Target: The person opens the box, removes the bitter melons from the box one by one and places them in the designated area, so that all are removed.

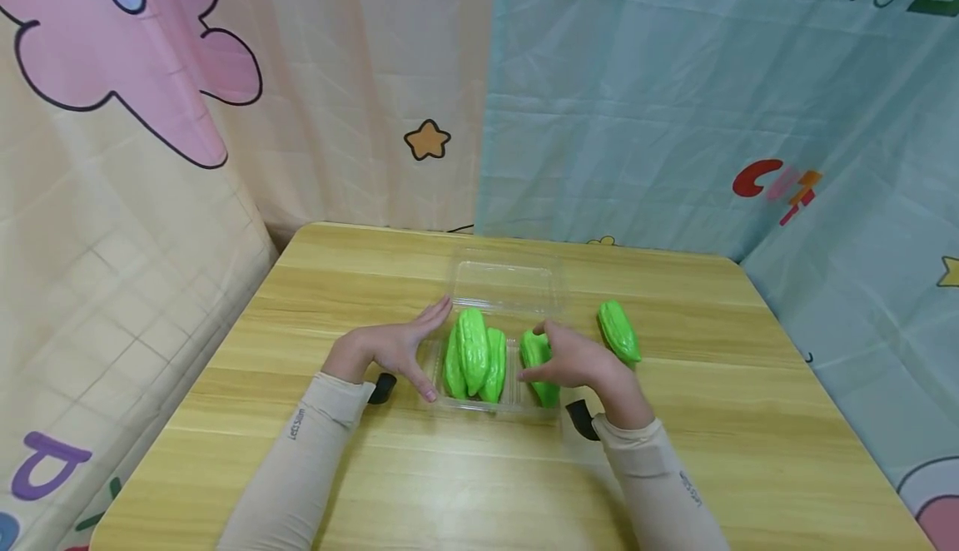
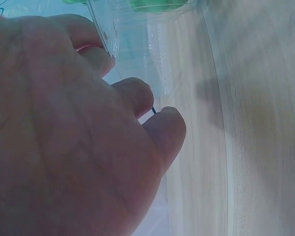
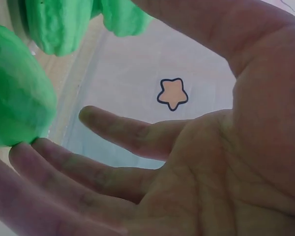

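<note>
Green fruit (image 1: pixel 534 353) lies at 3 o'clock in the clear tray (image 1: pixel 513 393), three others (image 1: pixel 474 353) clustered at 9; your right hand (image 1: pixel 575 359) is spread, fingertips touching it, no firm grip showing; your left hand (image 1: pixel 393 349), wide and gripping nothing, is at the 9 o'clock side; best settle the fruit lengthwise, pressing lightly; a lone fruit (image 1: pixel 618 332) lies on the bench (image 1: pixel 449 484), towards 2 o'clock.
</note>
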The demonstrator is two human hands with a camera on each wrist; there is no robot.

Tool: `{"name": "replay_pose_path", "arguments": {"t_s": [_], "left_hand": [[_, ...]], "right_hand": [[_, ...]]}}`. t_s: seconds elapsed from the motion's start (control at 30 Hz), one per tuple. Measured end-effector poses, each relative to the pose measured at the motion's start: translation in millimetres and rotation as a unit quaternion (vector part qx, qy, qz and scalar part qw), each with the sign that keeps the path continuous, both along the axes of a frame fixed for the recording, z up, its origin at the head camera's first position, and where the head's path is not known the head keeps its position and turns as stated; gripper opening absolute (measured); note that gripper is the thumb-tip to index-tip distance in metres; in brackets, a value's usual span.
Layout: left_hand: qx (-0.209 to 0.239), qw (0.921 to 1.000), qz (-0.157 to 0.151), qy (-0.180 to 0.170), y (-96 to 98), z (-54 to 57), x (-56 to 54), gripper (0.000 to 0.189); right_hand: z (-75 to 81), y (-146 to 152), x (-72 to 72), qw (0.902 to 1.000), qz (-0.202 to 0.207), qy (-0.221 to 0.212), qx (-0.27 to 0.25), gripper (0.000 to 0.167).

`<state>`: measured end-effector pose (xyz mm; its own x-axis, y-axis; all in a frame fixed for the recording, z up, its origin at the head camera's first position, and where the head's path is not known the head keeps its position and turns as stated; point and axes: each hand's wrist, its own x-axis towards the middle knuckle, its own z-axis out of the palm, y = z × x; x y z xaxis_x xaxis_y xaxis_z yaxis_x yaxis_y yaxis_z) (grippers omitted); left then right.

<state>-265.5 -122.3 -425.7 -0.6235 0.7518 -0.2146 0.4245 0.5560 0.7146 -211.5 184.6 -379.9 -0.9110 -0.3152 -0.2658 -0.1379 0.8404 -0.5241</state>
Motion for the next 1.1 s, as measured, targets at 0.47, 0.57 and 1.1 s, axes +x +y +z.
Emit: {"name": "replay_pose_path", "arguments": {"t_s": [0.47, 0.57, 1.1], "left_hand": [[-0.003, 1.0000, 0.007, 0.001, 1.5, -2.5, -3.0, 0.148], [-0.005, 1.0000, 0.008, 0.000, 1.7, -1.4, -2.7, 0.148], [-0.005, 0.9999, 0.012, -0.005, 2.0, -1.1, -1.2, 0.149]], "right_hand": [[-9.4, -6.6, -2.5, 0.9980, 0.005, 0.011, 0.061, 0.081], [-13.5, -7.8, -4.7, 0.9982, 0.015, 0.022, 0.054, 0.078], [-12.4, -8.4, -3.1, 0.9993, 0.005, 0.022, 0.032, 0.065]]}}
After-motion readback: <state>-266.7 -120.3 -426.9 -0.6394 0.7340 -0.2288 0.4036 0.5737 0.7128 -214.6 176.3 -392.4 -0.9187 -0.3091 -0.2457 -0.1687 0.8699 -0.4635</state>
